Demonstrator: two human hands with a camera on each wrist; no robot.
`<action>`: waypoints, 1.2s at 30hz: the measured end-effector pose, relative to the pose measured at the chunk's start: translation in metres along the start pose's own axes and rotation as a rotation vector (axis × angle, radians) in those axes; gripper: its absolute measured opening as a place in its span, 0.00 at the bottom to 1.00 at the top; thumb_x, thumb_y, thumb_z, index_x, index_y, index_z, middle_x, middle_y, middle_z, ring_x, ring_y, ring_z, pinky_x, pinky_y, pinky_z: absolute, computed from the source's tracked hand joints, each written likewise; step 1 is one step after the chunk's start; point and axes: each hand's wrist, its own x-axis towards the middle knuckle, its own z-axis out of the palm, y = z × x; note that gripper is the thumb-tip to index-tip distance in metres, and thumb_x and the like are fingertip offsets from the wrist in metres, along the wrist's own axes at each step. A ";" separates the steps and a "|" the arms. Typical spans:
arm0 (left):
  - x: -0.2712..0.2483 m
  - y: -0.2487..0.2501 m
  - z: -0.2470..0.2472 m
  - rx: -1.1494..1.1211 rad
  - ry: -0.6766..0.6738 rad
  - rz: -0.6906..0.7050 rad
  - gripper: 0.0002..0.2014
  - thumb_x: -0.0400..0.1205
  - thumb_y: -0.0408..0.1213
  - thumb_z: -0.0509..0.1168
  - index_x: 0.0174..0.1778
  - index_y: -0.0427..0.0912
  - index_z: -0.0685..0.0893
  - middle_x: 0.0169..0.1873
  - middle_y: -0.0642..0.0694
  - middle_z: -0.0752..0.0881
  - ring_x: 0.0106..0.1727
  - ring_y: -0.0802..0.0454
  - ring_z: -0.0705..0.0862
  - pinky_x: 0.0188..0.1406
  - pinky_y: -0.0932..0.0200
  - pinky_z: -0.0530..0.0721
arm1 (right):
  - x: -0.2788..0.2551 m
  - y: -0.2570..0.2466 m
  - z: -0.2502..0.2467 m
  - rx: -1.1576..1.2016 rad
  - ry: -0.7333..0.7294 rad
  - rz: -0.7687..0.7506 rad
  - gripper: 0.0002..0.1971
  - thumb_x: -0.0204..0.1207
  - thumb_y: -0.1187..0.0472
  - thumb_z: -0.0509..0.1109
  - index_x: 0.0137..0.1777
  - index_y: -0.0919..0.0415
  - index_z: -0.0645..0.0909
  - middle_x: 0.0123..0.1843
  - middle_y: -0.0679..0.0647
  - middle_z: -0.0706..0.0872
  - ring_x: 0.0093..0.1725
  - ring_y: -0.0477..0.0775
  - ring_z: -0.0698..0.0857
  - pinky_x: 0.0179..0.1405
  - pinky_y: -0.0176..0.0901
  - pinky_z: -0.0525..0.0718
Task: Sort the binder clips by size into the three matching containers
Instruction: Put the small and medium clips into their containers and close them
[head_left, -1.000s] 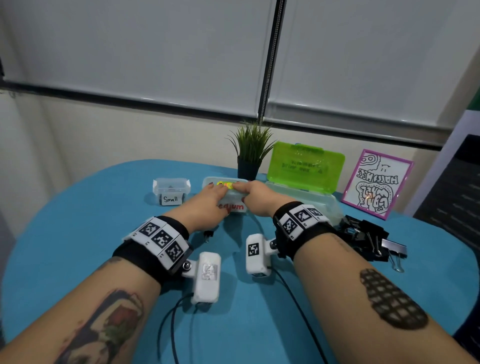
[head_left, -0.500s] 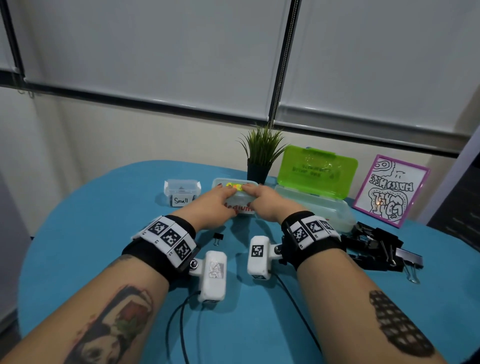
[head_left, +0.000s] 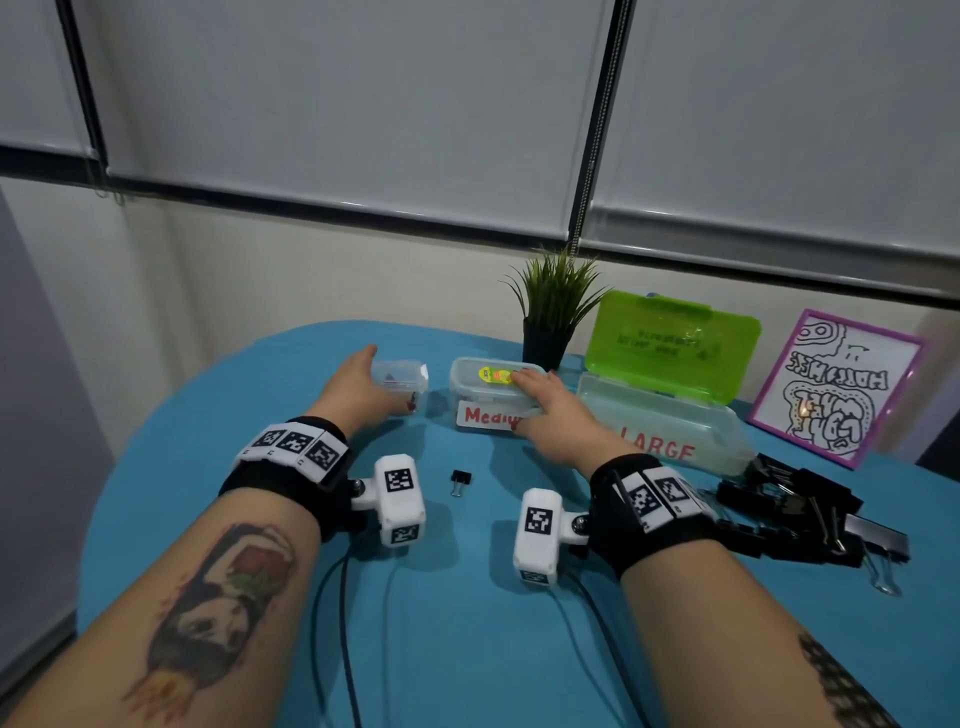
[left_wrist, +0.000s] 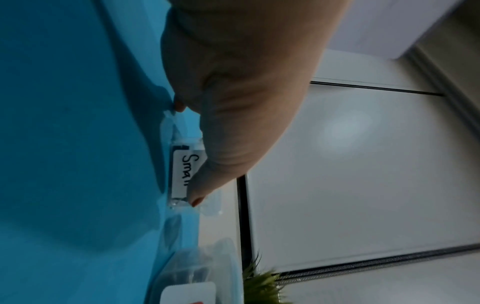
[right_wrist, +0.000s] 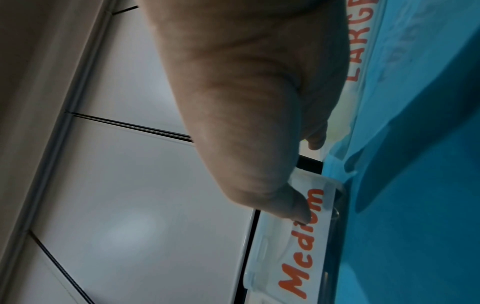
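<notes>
On blue tabletop (head_left: 467, 623): left hand (head_left: 356, 389) outstretched, grip clasping small container (head_left: 404, 376); right hand (head_left: 545, 415), grip clamped over lidded medium container (head_left: 475, 400); contents unclear.

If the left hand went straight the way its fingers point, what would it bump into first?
The small container: the left hand touches it now, thumb on its label and fingers along its left side. Past that come the blue table and the wall, though depth is hard to judge.
</notes>
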 end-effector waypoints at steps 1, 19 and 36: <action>0.001 -0.002 0.000 0.012 0.019 0.001 0.47 0.73 0.39 0.78 0.86 0.47 0.60 0.82 0.42 0.65 0.80 0.40 0.68 0.80 0.45 0.67 | 0.000 0.000 0.000 -0.005 0.002 -0.001 0.36 0.82 0.67 0.69 0.88 0.52 0.60 0.90 0.46 0.55 0.89 0.51 0.45 0.84 0.45 0.44; -0.039 0.059 -0.013 -0.330 0.032 0.325 0.32 0.68 0.38 0.83 0.67 0.48 0.78 0.57 0.47 0.85 0.54 0.47 0.86 0.52 0.49 0.88 | -0.008 -0.033 -0.014 0.703 0.360 -0.068 0.16 0.83 0.45 0.69 0.58 0.58 0.84 0.53 0.56 0.88 0.47 0.55 0.89 0.34 0.36 0.84; -0.066 0.082 0.018 -0.388 -0.167 0.241 0.14 0.88 0.42 0.48 0.61 0.52 0.77 0.47 0.43 0.86 0.25 0.50 0.83 0.23 0.62 0.75 | -0.014 -0.050 0.000 0.771 0.264 0.177 0.16 0.85 0.53 0.52 0.43 0.60 0.75 0.33 0.63 0.79 0.20 0.53 0.75 0.18 0.31 0.66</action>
